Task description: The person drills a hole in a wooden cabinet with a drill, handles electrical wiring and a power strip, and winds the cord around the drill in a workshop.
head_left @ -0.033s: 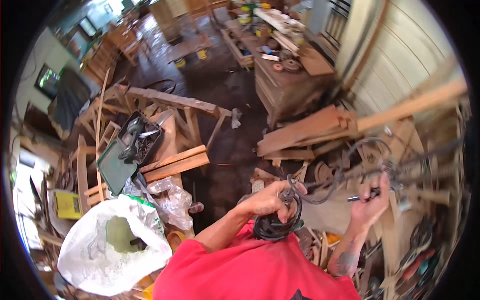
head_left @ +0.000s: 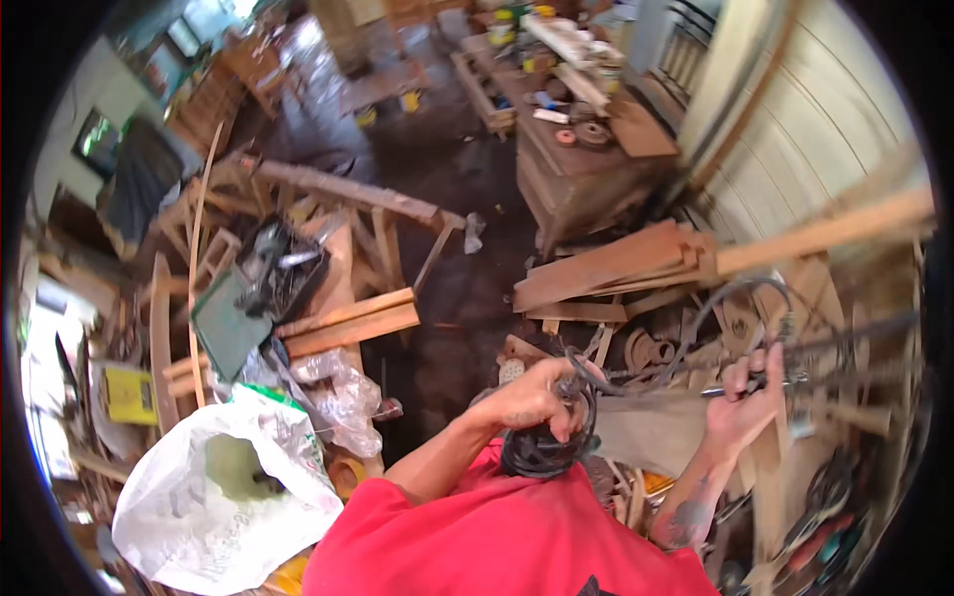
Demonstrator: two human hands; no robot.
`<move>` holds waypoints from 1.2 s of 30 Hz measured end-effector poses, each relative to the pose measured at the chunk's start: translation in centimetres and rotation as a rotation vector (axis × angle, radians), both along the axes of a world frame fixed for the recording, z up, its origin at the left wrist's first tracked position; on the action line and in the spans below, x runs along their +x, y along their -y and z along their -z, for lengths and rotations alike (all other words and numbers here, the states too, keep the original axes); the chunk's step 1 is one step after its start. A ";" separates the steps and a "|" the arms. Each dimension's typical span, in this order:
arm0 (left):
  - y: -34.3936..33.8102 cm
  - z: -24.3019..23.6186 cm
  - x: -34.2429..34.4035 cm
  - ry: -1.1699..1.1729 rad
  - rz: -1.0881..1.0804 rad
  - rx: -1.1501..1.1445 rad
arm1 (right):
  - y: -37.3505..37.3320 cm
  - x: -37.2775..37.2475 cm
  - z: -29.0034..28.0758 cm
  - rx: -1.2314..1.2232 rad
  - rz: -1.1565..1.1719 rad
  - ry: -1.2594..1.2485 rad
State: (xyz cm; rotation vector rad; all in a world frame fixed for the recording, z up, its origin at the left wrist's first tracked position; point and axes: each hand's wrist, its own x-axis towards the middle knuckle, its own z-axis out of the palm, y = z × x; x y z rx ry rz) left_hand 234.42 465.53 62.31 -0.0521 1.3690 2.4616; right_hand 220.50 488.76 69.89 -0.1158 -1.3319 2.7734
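Bundled black cable [head_left: 542, 455] hangs in a coil from my left hand [head_left: 529, 402], whose fingers are closed around it in front of my red shirt. From there a loose loop of the cable [head_left: 684, 343] swings out to the right. It arches up and comes down by my right hand [head_left: 747, 409], which is raised and curled shut around a dark length of cable. A short, slim dark piece with a shine [head_left: 713, 391] sticks out of that fist on the left; whether it belongs to the cable I cannot tell. Further cable runs blurred toward the right edge.
A white sack [head_left: 224, 497], clear plastic [head_left: 348, 402] and an opened green tool case [head_left: 231, 323] lie at left beside a wooden trestle [head_left: 338, 186]. Stacked boards [head_left: 606, 266] and a long plank [head_left: 825, 231] are at right. A cluttered cabinet [head_left: 581, 179] stands beyond.
The view has shifted slightly, so the surroundings sit a little differently. My right hand is slightly further right and lower; my left hand still grips the coil.
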 end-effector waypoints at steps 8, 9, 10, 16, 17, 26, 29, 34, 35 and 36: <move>11.5 0.4 3.1 0.033 -0.499 -0.086 | 21.1 -6.0 2.7 0.267 -0.474 -0.024; 12.3 -0.2 3.4 0.088 -0.572 -0.075 | 23.8 -4.5 2.6 0.285 -0.628 -0.079; 12.9 -0.4 3.9 0.143 -0.644 -0.067 | 26.0 -3.2 2.7 0.295 -0.780 -0.135; 14.4 -0.4 6.4 0.154 -0.985 -0.256 | 36.0 0.1 -3.0 0.271 -1.341 -0.423; 14.9 -0.3 6.5 0.169 -0.999 -0.302 | 38.4 -0.6 -3.8 0.124 -1.334 -0.368; 22.4 -0.8 3.5 0.202 -1.183 -0.216 | 62.0 -15.5 -4.0 -0.178 -1.063 -0.038; 27.2 0.5 1.2 0.326 -1.210 -0.232 | 67.7 -11.3 -1.7 -0.044 -1.260 -0.098; 36.9 3.2 -7.7 0.306 -1.205 -0.260 | 71.1 -12.6 0.0 0.155 -1.546 -0.420; 38.7 2.5 -8.7 0.366 -1.049 -0.225 | 72.0 -13.3 0.5 0.151 -1.602 -0.421; 40.2 2.4 -10.1 0.397 -0.904 -0.187 | 73.9 -14.3 0.5 0.162 -1.513 -0.366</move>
